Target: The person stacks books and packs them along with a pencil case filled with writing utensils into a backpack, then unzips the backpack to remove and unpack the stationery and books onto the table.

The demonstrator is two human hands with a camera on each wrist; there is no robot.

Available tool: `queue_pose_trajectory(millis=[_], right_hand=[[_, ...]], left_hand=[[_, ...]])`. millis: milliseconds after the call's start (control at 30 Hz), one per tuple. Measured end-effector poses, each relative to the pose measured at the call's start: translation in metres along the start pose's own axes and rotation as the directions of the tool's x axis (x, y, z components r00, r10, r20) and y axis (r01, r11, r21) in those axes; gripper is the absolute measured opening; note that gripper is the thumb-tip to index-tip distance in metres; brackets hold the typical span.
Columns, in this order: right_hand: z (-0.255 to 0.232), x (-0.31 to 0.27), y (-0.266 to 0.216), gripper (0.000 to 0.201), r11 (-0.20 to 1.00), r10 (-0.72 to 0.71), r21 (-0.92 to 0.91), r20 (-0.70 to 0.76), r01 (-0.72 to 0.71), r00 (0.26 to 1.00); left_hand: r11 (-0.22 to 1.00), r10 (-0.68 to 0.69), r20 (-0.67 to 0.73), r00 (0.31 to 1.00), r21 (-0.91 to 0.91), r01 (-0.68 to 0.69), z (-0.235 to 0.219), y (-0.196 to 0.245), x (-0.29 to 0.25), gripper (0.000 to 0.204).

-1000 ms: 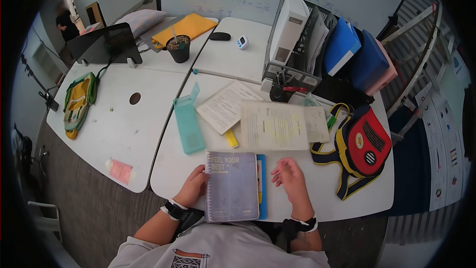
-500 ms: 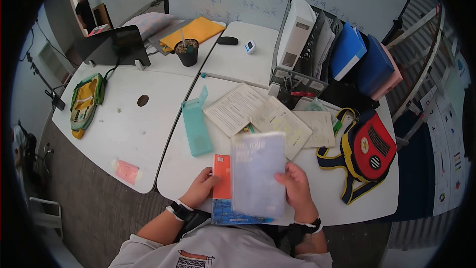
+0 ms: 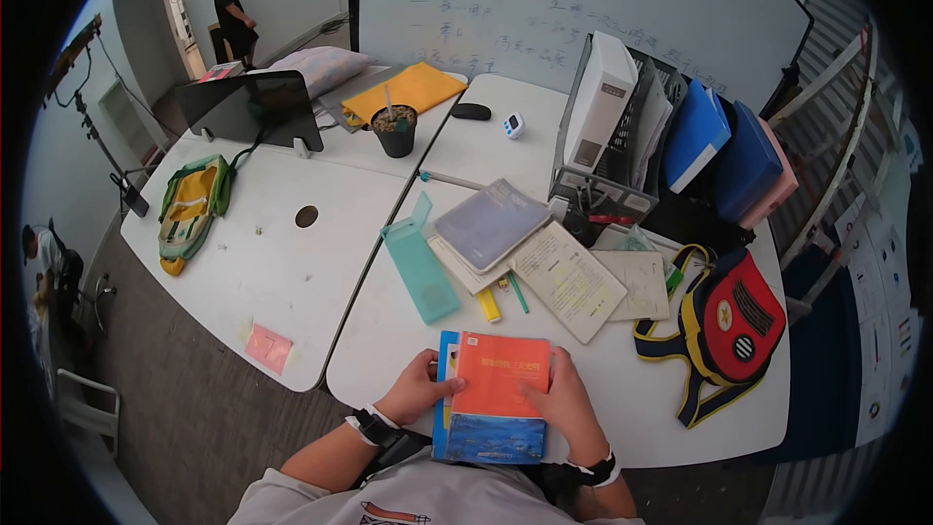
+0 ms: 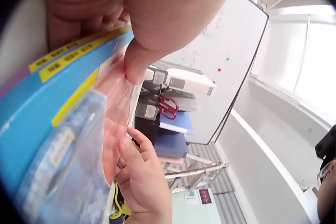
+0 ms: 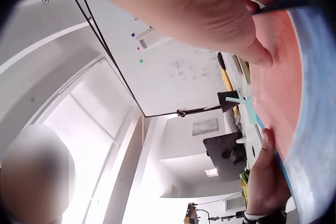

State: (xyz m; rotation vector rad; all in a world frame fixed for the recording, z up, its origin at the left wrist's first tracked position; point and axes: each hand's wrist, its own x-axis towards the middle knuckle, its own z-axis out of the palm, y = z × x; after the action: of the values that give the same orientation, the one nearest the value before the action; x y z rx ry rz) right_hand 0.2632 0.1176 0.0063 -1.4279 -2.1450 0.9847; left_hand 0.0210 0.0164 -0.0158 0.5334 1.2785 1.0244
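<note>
In the head view a book with an orange and blue cover point(image 3: 501, 369) lies over a blue book point(image 3: 446, 355) at the table's front edge. My left hand point(image 3: 412, 391) grips the left side of this stack, thumb over the front. On the right side my right hand point(image 3: 569, 406) holds the orange and blue book, its thumb on the cover. Stacked spines point(image 4: 68, 61) show under my left hand in the left wrist view. Beyond the books, a purple spiral notebook point(image 3: 493, 224) rests on printed booklets, close to a teal pencil case point(image 3: 418, 267).
A yellow highlighter point(image 3: 488, 306) and a green pen point(image 3: 519, 294) lie by a printed booklet point(image 3: 573, 287). To the right is a red backpack point(image 3: 731, 311). A file rack point(image 3: 607, 190) and a potted plant point(image 3: 397, 141) stand behind. A person point(image 3: 233, 15) is in the background.
My right hand has lifted the purple notebook off the stack and put it on the booklets at the back, then come back to the books. The orange and blue book is now uncovered.
</note>
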Motion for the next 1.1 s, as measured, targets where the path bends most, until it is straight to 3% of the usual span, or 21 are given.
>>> queue_pose_trajectory(millis=[33, 67, 100, 167, 200, 233, 267, 333, 367, 433, 467, 567, 600, 667, 700, 800, 867, 933, 1000, 1033, 1100], right_hand=[[-0.004, -0.005, -0.001, 0.066, 0.991, 0.09, 0.095, 0.082, -0.098, 0.993], [-0.007, -0.007, 0.004, 0.066, 0.99, 0.092, 0.095, 0.079, -0.1, 0.993], [-0.01, -0.008, 0.009, 0.063, 0.981, 0.139, 0.119, 0.121, -0.153, 0.983], [-0.011, -0.012, 0.026, 0.06, 0.967, 0.186, 0.143, 0.159, -0.209, 0.97], [-0.007, -0.012, 0.037, 0.054, 0.919, 0.186, 0.318, 0.175, -0.234, 0.967], [-0.006, -0.012, 0.046, 0.049, 0.84, 0.181, 0.481, 0.191, -0.253, 0.965], [-0.012, -0.013, 0.045, 0.049, 0.839, 0.181, 0.481, 0.19, -0.252, 0.965], [-0.029, -0.016, 0.04, 0.04, 0.631, 0.211, 0.756, 0.05, -0.175, 0.976], [-0.039, -0.015, 0.043, 0.04, 0.63, 0.212, 0.755, 0.055, -0.179, 0.976], [-0.058, -0.013, 0.051, 0.034, 0.595, 0.325, 0.802, -0.187, -0.047, 0.927], [-0.059, -0.012, 0.055, 0.034, 0.594, 0.325, 0.803, -0.186, -0.048, 0.927], [-0.05, -0.016, 0.052, 0.042, 0.844, 0.253, 0.506, -0.078, -0.18, 0.964], [-0.041, -0.021, 0.04, 0.042, 0.843, 0.254, 0.508, -0.08, -0.18, 0.964], [-0.029, -0.029, 0.026, 0.048, 0.777, 0.229, 0.497, 0.351, -0.388, 0.908], [-0.025, -0.029, 0.033, 0.048, 0.776, 0.228, 0.498, 0.351, -0.387, 0.908], [-0.024, -0.025, 0.046, 0.049, 0.7, 0.257, 0.594, 0.306, -0.395, 0.917], [-0.042, -0.029, 0.043, 0.046, 0.523, 0.254, 0.764, 0.284, -0.378, 0.925], [-0.056, -0.029, 0.047, 0.042, 0.546, 0.231, 0.773, 0.231, -0.322, 0.945], [-0.069, -0.028, 0.058, 0.037, 0.501, 0.338, 0.848, -0.01, -0.171, 0.941], [-0.071, -0.026, 0.066, 0.037, 0.501, 0.338, 0.849, -0.009, -0.171, 0.941], [-0.064, -0.019, 0.092, 0.032, 0.515, 0.423, 0.857, -0.261, 0.006, 0.868]], left_hand=[[0.994, 0.061, -0.028, 0.998, 0.094, -0.058, 0.006, 0.002, -0.001, 0.042], [0.975, 0.125, -0.051, 0.991, 0.189, -0.114, 0.009, 0.002, -0.001, 0.04], [0.975, 0.125, -0.047, 0.991, 0.191, -0.114, 0.009, 0.0, 0.001, 0.04], [0.992, 0.116, -0.038, 0.992, 0.052, -0.114, 0.009, -0.007, 0.005, 0.032], [0.992, 0.117, -0.034, 0.993, 0.055, -0.115, 0.006, -0.004, 0.004, 0.032], [0.992, 0.003, -0.004, 1.0, -0.129, -0.004, 0.0, 0.002, 0.002, 0.03], [0.946, -0.105, 0.044, 0.993, -0.304, 0.114, -0.003, 0.005, 0.0, 0.028], [0.96, -0.077, 0.04, 0.996, -0.265, 0.085, -0.003, 0.005, -0.004, 0.027], [0.972, -0.049, 0.037, 0.998, -0.226, 0.056, -0.002, 0.004, -0.006, 0.025], [0.98, -0.015, 0.034, 0.999, -0.196, 0.021, 0.0, 0.007, -0.012, 0.024], [0.986, 0.023, 0.034, 0.999, -0.164, -0.017, 0.001, 0.008, -0.013, 0.023], [0.99, 0.093, -0.002, 0.996, -0.107, -0.093, 0.0, 0.008, -0.012, 0.023], [0.99, 0.093, 0.0, 0.996, -0.104, -0.093, 0.002, 0.012, -0.013, 0.023], [0.987, 0.156, -0.024, 0.988, -0.026, -0.156, 0.011, 0.024, -0.017, 0.025], [0.987, 0.157, -0.025, 0.987, -0.025, -0.157, 0.015, 0.028, -0.018, 0.025], [0.969, 0.244, -0.096, 0.965, -0.025, -0.247, 0.023, 0.036, -0.022, 0.026], [0.955, 0.297, -0.105, 0.949, 0.012, -0.298, 0.025, 0.042, -0.023, 0.029], [0.949, 0.316, -0.113, 0.942, 0.02, -0.316, 0.025, 0.051, -0.026, 0.029], [0.942, 0.336, -0.125, 0.933, 0.025, -0.336, 0.023, 0.061, -0.026, 0.029], [0.929, 0.369, -0.149, 0.917, 0.025, -0.37, 0.021, 0.066, -0.026, 0.029], [0.892, 0.443, -0.202, 0.874, 0.004, -0.451, 0.018, 0.075, -0.022, 0.029]])
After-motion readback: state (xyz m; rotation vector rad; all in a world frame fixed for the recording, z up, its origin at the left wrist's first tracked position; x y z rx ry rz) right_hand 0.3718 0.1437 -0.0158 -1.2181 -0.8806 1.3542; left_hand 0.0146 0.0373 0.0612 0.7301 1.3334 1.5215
